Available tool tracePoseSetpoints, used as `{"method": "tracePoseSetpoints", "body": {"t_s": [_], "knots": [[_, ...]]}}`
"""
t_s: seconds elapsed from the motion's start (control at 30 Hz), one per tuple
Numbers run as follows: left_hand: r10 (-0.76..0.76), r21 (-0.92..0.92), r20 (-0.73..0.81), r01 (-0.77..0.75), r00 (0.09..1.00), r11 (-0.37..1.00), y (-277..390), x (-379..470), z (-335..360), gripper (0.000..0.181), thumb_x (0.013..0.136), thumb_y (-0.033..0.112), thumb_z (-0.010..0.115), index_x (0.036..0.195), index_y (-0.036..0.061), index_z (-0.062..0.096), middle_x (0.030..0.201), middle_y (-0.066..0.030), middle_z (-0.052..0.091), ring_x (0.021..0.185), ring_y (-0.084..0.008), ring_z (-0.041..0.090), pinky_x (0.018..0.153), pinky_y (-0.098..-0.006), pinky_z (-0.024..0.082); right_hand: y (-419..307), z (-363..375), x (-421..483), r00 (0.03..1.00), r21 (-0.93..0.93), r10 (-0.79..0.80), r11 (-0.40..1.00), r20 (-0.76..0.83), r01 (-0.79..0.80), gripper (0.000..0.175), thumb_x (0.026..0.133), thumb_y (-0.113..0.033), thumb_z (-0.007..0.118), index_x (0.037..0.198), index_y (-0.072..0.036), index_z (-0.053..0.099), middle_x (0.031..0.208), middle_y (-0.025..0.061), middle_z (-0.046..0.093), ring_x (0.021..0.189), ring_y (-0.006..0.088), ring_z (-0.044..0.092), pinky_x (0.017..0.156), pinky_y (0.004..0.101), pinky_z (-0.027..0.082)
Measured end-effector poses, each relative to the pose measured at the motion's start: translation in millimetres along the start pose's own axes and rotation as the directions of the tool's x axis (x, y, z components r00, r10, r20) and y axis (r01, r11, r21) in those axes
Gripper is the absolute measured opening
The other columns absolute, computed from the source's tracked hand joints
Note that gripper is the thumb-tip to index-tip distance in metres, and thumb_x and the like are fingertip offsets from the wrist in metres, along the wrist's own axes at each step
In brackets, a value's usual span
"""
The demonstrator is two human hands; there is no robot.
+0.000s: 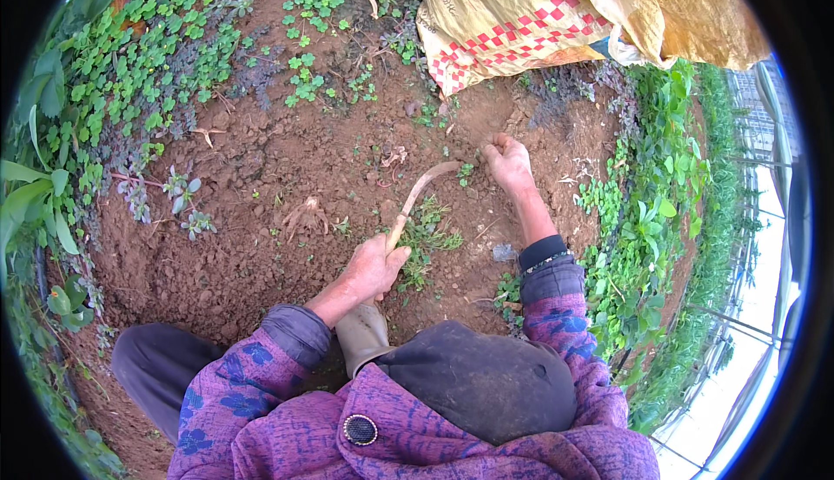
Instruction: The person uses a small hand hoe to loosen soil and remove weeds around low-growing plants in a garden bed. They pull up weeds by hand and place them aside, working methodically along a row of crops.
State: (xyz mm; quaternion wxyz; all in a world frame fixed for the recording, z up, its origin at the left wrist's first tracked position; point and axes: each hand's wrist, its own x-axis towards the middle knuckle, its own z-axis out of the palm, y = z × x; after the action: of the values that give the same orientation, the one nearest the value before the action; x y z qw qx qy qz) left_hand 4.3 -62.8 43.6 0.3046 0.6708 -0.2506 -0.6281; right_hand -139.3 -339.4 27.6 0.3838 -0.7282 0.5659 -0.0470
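Note:
My left hand grips the pale wooden handle of a sickle. Its curved, soil-stained blade reaches up and right over the ground, the tip close to a small green seedling. To the right of that tip, my right hand is low at the soil with its fingers curled; whether anything is pinched in them is too small to tell. A loose clump of green weeds lies on the bare brown soil beside the handle, between my two arms.
A yellowish woven sack with red checks and printing sits ahead on the right. Clover-like weeds spread over the left. Leafy plants line the right, near a plastic-covered frame. A rubber boot and a dry root stub are nearby.

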Motion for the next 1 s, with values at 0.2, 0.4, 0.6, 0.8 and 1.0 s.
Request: {"method": "tracePoseSetpoints", "body": {"t_s": [0.2,0.4,0.6,0.8,1.0], "knots": [[-0.033,-0.035,-0.018,0.032,0.999,0.999,4.4,-1.0,-7.3,0.035,0.094,0.03,0.059,0.097,-0.0049,0.052,0.064,-0.0126,0.06,0.044,-0.022,0.061,0.04,-0.0364,0.049,3.2,25.1,-9.6,0.99,-0.246,-0.141,0.96,-0.013,0.133,0.034,0.086,-0.024,0.068,0.109,0.0,0.064,0.088,0.017,0.07,0.078,0.0269,0.068,0.074,0.0338,0.053],[-0.023,-0.14,-0.027,0.019,0.999,0.99,7.7,1.1,-13.7,0.036,0.095,0.033,0.059,0.094,-0.0027,0.051,0.061,-0.0067,0.055,0.04,-0.0179,0.056,0.036,-0.0326,0.047,-22.5,33.8,-17.5,0.98,-0.123,0.088,0.99,0.179,-0.067,0.017,0.084,-0.01,0.064,0.099,-0.001,0.067,0.073,0.0047,0.066,0.058,0.0094,0.061,0.053,0.0258,0.051],[0.061,0.073,-0.33,-0.039,0.942,0.997,4.9,23.6,-47.6,0.036,0.095,0.032,0.058,0.099,-0.0033,0.051,0.061,-0.0108,0.058,0.041,-0.0208,0.058,0.035,-0.0342,0.047,-74.1,18.8,-45.4,0.522,-0.191,0.115,0.977,0.845,0.095,0.039,0.084,-0.029,0.07,0.112,-0.002,0.064,0.081,0.0112,0.07,0.063,0.0185,0.067,0.057,0.031,0.056],[0.14,0.314,-0.372,-0.018,0.918,0.949,0.7,46.7,-62.1,0.036,0.095,0.03,0.058,0.102,-0.0049,0.051,0.068,-0.0186,0.063,0.052,-0.0313,0.063,0.046,-0.0429,0.051,-65.8,64.8,16.9,0.985,-0.324,-0.15,0.93,0.089,0.171,0.062,0.084,-0.035,0.067,0.131,-0.001,0.047,0.099,0.0308,0.065,0.102,0.0476,0.059,0.092,0.0492,0.047],[0.152,0.485,-0.363,0.047,0.919,0.873,11.4,65.6,-67.8,0.032,0.093,0.025,0.058,0.101,-0.0054,0.051,0.085,-0.031,0.065,0.083,-0.0466,0.065,0.074,-0.0543,0.051,-42.2,98.9,49.1,0.98,-0.438,-0.198,0.881,0.006,0.18,0.048,0.087,-0.032,0.063,0.126,-0.006,0.053,0.093,0.0279,0.066,0.091,0.0449,0.063,0.085,0.0496,0.05]]}}
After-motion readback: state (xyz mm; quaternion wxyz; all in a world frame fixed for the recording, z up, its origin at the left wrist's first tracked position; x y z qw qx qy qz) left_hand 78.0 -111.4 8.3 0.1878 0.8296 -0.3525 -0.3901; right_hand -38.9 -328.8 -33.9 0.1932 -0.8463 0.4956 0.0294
